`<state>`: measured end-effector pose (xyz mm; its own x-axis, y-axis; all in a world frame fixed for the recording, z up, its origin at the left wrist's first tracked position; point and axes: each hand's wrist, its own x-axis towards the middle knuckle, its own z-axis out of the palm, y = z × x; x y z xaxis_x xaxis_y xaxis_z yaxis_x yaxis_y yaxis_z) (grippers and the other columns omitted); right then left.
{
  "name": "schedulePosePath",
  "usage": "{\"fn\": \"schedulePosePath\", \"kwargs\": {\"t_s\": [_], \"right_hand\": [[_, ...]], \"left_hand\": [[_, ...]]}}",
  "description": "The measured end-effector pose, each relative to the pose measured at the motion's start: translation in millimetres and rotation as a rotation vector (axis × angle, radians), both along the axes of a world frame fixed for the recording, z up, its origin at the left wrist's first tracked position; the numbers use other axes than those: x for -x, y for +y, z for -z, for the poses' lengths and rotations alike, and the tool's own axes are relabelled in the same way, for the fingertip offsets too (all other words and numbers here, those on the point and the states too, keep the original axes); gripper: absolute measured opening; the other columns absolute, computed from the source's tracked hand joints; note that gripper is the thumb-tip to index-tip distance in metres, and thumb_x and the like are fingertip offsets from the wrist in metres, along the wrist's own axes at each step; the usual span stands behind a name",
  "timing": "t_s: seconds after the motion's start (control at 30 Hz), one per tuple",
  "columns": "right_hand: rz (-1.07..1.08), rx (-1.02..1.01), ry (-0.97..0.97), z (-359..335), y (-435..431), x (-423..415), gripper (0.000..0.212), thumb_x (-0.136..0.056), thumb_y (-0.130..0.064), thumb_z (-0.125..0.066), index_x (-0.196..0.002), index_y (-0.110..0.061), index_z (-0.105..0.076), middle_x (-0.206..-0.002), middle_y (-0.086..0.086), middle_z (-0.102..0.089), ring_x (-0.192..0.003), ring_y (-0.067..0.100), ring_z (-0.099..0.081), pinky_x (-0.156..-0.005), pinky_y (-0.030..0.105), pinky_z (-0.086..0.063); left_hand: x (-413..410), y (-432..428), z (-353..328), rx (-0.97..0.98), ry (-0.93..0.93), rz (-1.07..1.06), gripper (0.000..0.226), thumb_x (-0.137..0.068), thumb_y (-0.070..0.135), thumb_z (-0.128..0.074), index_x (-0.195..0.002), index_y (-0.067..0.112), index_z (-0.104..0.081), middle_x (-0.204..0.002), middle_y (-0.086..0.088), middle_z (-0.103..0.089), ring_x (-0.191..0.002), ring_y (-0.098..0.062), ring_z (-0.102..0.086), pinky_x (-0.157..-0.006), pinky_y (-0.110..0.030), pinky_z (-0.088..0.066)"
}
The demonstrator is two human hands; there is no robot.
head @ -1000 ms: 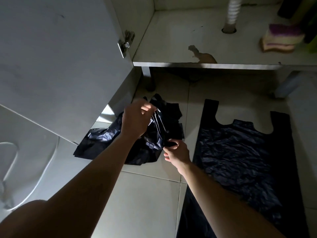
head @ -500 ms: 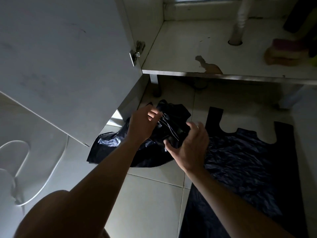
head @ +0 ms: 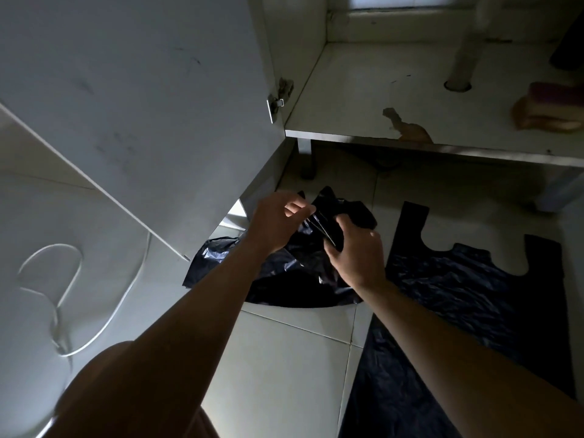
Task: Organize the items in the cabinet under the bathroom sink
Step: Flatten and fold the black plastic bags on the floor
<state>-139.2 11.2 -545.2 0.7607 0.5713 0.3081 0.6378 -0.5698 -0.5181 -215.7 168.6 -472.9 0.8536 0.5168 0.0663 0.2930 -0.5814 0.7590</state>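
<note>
Door (head: 132, 99) hangs open left of crumpled bag (head: 284, 273), beside flat bag (head: 467, 298).

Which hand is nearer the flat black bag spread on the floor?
Right. The right hand is just beside the flat black bag's left edge; the left hand is farther left, over the crumpled black bag that both hands pinch.

a white cord (head: 94, 327) loops over the pale tiled floor (head: 284, 368) left of the open door.
</note>
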Motion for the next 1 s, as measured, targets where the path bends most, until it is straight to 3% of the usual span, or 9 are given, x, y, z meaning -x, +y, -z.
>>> {"fn": "schedulePosePath", "kwargs": {"t_s": [0.07, 0.2, 0.3, 0.4, 0.53, 0.6, 0.67, 0.77, 1.0], "right_hand": [[0.037, -0.048, 0.058, -8.7, 8.1, -8.3, 0.030, -0.089, -0.030, -0.069, -0.113, -0.011, -0.066, -0.095, 0.008, -0.073, -0.090, 0.029, -0.070, -0.078, 0.036, -0.054], [0.039, -0.218, 0.354, -29.1, 20.1, -19.9, 0.014, -0.094, -0.024, -0.064, -0.087, -0.012, -0.066, -0.069, -0.003, -0.062, -0.063, 0.002, -0.059, -0.060, 0.014, -0.039], [0.043, -0.264, 0.472, -38.9, 24.0, -26.2, 0.016, -0.096, -0.025, -0.063, -0.085, -0.013, -0.063, -0.065, -0.007, -0.055, -0.058, 0.001, -0.052, -0.054, 0.006, -0.037], [0.133, -0.326, 0.441, -38.3, 21.4, -37.4, 0.016, -0.096, -0.028, -0.062, -0.094, -0.012, -0.065, -0.072, -0.005, -0.058, -0.069, 0.014, -0.058, -0.060, 0.019, -0.038], [0.245, -0.349, 0.559, -39.4, 9.2, -46.8, 0.035, -0.096, -0.036, -0.061, -0.119, -0.011, -0.058, -0.095, -0.002, -0.062, -0.097, 0.025, -0.064, -0.077, 0.028, -0.044], [0.241, -0.415, 0.598, -46.0, 1.6, -43.3, 0.047, -0.094, -0.041, -0.063, -0.127, -0.011, -0.048, -0.097, -0.012, -0.055, -0.097, 0.016, -0.062, -0.087, 0.035, -0.050], [0.112, -0.489, 0.608, -50.7, -6.7, -41.9, 0.062, -0.091, -0.043, -0.068, -0.137, -0.014, -0.039, -0.106, -0.016, -0.050, -0.100, 0.003, -0.057, -0.096, 0.033, -0.050], [-0.148, -0.319, 0.652, -58.9, -19.5, -51.2, 0.084, -0.076, -0.055, -0.079, -0.140, -0.039, -0.027, -0.126, -0.014, -0.056, -0.115, 0.009, -0.059, -0.097, 0.032, -0.050], [-0.125, -0.166, 0.646, -69.4, -8.2, -39.1, 0.072, -0.085, -0.035, -0.077, -0.144, -0.022, -0.038, -0.128, 0.000, -0.061, -0.123, 0.024, -0.057, -0.090, 0.023, -0.038]], "left_hand": [[8.9, 1.3, -0.8, 0.030, 0.028, 0.005, 0.037, -0.084, 0.047, -0.073, -0.106, 0.017, -0.071, -0.099, 0.007, -0.071, -0.090, -0.003, -0.066, -0.082, -0.022, -0.055], [42.4, 9.7, 27.0, -0.103, 0.406, 0.110, 0.109, -0.051, 0.073, -0.081, -0.141, 0.027, -0.040, -0.135, 0.005, -0.055, -0.119, -0.014, -0.054, -0.100, -0.040, -0.049], [64.8, 14.6, 48.6, -0.227, 0.461, -0.055, 0.070, -0.071, 0.055, -0.070, -0.131, 0.024, -0.049, -0.122, -0.007, -0.064, -0.111, -0.031, -0.062, -0.088, -0.045, -0.054], [65.4, 17.7, 37.3, -0.392, 0.339, -0.262, 0.028, -0.090, 0.037, -0.061, -0.113, 0.022, -0.067, -0.100, -0.012, -0.072, -0.094, -0.036, -0.068, -0.078, -0.043, -0.055], [40.6, 22.9, -16.2, -0.454, 0.167, -0.341, 0.023, -0.086, 0.031, -0.060, -0.105, 0.029, -0.072, -0.095, -0.009, -0.073, -0.091, -0.034, -0.068, -0.077, -0.038, -0.053], [21.8, 23.2, -44.1, -0.548, 0.125, -0.328, 0.022, -0.086, 0.032, -0.059, -0.103, 0.030, -0.071, -0.096, -0.005, -0.073, -0.092, -0.033, -0.067, -0.075, -0.035, -0.051], [3.1, 25.7, -69.4, -0.664, 0.089, -0.326, 0.021, -0.088, 0.032, -0.056, -0.101, 0.026, -0.072, -0.095, -0.005, -0.072, -0.091, -0.032, -0.067, -0.070, -0.033, -0.047], [-17.8, 31.1, -103.0, -0.769, 0.036, -0.347, 0.020, -0.090, 0.028, -0.055, -0.092, 0.018, -0.071, -0.087, -0.006, -0.070, -0.082, -0.031, -0.066, -0.063, -0.029, -0.036], [-21.9, 34.1, -129.0, -0.684, 0.042, -0.193, 0.018, -0.091, 0.020, -0.058, -0.095, 0.012, -0.074, -0.089, -0.009, -0.072, -0.078, -0.026, -0.067, -0.069, -0.036, -0.055]]}}
